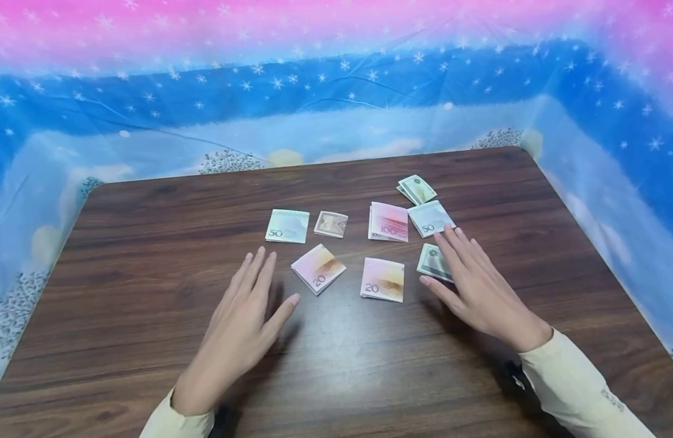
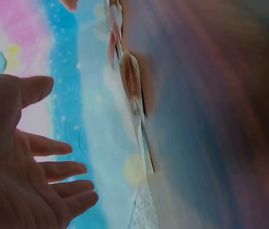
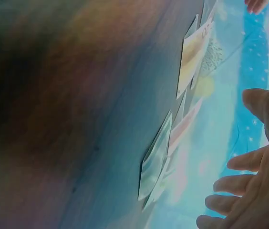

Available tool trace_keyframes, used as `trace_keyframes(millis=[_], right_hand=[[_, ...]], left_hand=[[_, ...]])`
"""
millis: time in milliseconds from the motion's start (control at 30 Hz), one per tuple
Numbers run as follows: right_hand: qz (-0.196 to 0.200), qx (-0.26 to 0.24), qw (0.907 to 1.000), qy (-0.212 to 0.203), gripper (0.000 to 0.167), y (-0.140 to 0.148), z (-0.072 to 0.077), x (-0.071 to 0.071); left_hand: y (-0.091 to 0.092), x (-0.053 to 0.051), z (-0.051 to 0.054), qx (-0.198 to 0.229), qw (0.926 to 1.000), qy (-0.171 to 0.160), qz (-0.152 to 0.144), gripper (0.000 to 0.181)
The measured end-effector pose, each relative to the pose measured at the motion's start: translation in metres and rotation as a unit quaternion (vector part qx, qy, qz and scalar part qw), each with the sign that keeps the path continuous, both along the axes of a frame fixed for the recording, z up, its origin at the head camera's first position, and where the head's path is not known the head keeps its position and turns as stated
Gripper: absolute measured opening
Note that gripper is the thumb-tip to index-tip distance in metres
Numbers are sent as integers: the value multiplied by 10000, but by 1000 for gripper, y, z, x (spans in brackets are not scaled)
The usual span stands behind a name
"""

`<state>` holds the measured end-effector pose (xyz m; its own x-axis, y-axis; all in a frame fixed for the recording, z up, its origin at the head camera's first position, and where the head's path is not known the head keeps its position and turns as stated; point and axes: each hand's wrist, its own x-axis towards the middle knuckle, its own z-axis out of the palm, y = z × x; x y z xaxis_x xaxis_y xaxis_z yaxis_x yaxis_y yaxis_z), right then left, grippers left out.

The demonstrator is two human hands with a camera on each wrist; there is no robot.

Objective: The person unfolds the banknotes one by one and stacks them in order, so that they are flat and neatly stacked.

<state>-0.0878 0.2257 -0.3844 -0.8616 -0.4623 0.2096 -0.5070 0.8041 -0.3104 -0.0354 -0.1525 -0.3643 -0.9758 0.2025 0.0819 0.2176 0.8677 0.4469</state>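
Observation:
Several folded banknotes lie on the table between and beyond my hands. My left hand [image 1: 240, 322], fingers spread and holding nothing, hovers left of a tilted 20 note [image 1: 318, 269]. My right hand [image 1: 479, 292], likewise spread and without anything in it, is over the right side, partly hiding a green note [image 1: 434, 263]. Another 20 note [image 1: 383, 280] lies between the hands. Behind are a green 50 note [image 1: 288, 226], a small brown note [image 1: 331, 224], a pink 100 note [image 1: 389, 222] and a second 50 note [image 1: 431, 218], which touches a green note [image 1: 417, 189] at the back.
The notes lie on a dark wooden table [image 1: 150, 255] with rounded back corners. A blue and pink cloth with snowflakes [image 1: 314, 85] hangs around its back and sides. Pale sleeves [image 1: 577, 383] cover both forearms.

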Motion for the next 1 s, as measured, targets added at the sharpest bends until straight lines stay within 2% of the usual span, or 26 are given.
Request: trace_keyframes(millis=[100, 233, 367, 567, 700, 800, 867, 900, 1000], right_hand=[[7, -100, 9999, -123, 75, -4, 0, -7], [-8, -253, 9984, -497, 75, -9, 0, -15], [-100, -470, 9949, -887, 76, -14, 0, -21], [-243, -742, 9869, -1409, 76, -20, 1, -32], [-283, -1104, 9806, -1596, 71, -21, -1, -41], [-406, -1521, 9707, -1815, 65, -22, -2, -47], [-518, -1828, 9604, -2040, 62, -23, -3, -51], [-595, -1990, 9541, -2157, 61, -24, -4, -53], [-838, -2433, 9305, -2608, 58, -25, -5, -59]], left_hand=[[7, -12, 2, 154, 9998, 53, -100, 74], [17, -28, 3, 453, 9983, 243, -285, 69], [27, -47, 4, 839, 9950, 277, -469, 62], [45, -76, 6, 1539, 9869, -244, -410, 55], [57, -93, 3, 2218, 9715, -762, -343, 46], [65, -104, 0, 2638, 9594, -958, -283, 39], [71, -109, -1, 2704, 9575, -986, -180, 37], [75, -111, -1, 2703, 9573, -1021, -120, 36], [85, -119, -3, 2981, 9445, -1379, 63, 36]])
